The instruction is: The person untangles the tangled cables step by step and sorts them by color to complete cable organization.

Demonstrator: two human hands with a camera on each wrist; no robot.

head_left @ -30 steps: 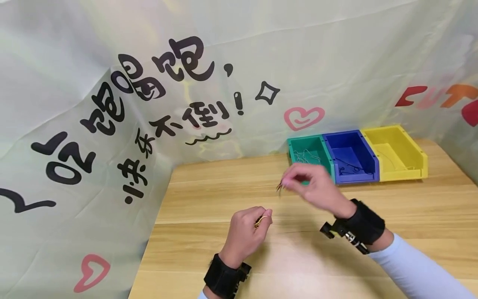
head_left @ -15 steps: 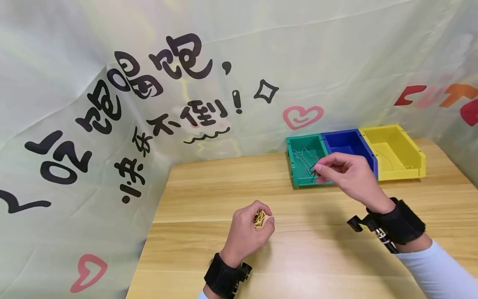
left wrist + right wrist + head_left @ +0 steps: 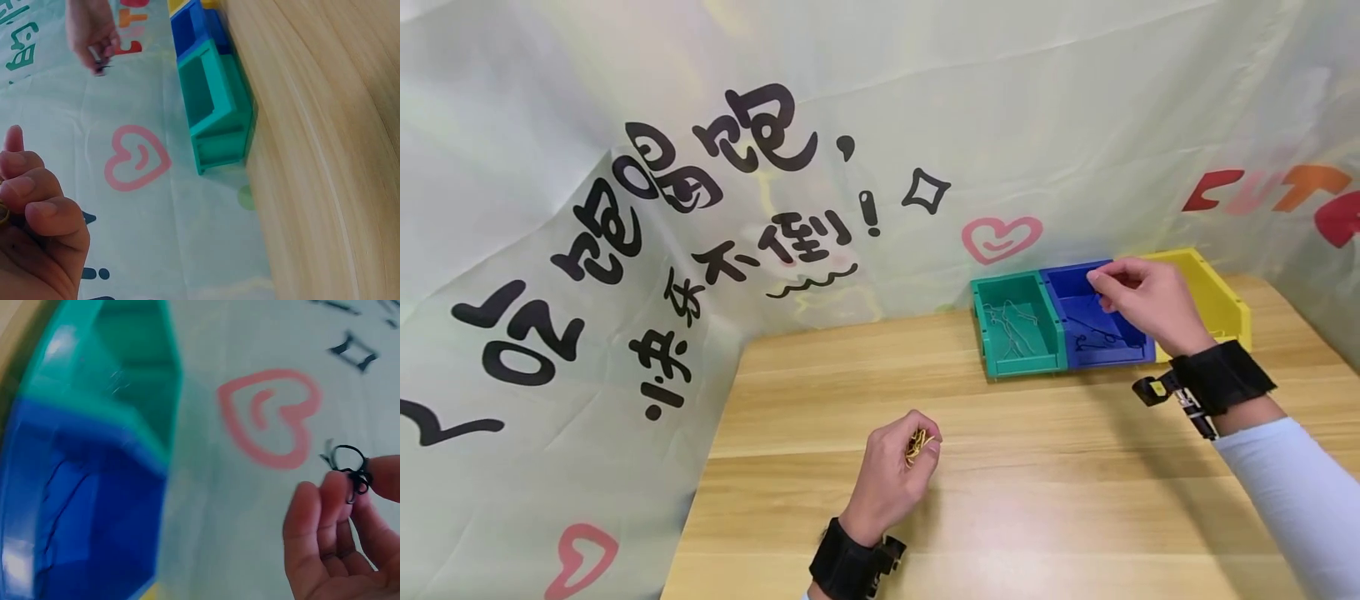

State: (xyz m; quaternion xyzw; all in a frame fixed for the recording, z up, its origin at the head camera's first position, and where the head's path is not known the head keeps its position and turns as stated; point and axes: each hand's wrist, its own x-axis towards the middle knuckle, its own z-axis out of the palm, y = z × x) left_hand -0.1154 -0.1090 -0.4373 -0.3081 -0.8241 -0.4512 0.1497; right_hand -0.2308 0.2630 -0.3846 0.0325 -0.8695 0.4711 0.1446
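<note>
My right hand (image 3: 1153,300) is raised over the blue bin (image 3: 1108,357) and the near side of the yellow bin (image 3: 1221,283). Between its thumb and fingers it pinches a thin black cord (image 3: 357,477), bunched into small loops. Dark cords (image 3: 1101,335) lie inside the blue bin. Lower and to the left, my left hand (image 3: 891,471) curls around a bunch of thin yellow cords (image 3: 917,446) above the table. Most of that bunch is hidden in the palm; in the left wrist view only a bit of yellow shows.
The green bin (image 3: 1026,366), holding pale thin cords (image 3: 1011,325), stands left of the blue one; all three bins touch in a row at the back of the wooden table (image 3: 1037,500). A printed cloth (image 3: 865,83) hangs behind and along the left side.
My right hand has moved right and away from me, from left of the green bin, past it, to above the blue bin, still pinching the black cord. The left hand stays nearly in place.
</note>
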